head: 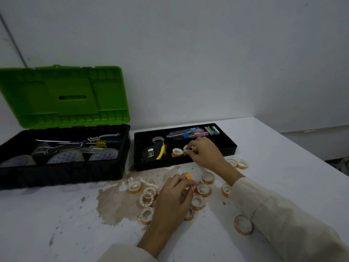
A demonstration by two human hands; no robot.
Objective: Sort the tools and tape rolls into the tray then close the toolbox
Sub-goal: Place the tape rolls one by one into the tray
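Observation:
A black tray sits on the white table to the right of the toolbox, whose green lid stands open. My right hand pinches a small orange tape roll over the tray's front compartment, beside another roll lying there. My left hand grips a small orange roll just above the table. Several more small rolls lie scattered around both hands. The tray also holds a yellow tape measure and pens.
Inside the toolbox lie a screwdriver with a yellow handle, scissors and large tape rolls. A brown stain marks the table. One roll lies apart near my right sleeve. The table edge runs along the right.

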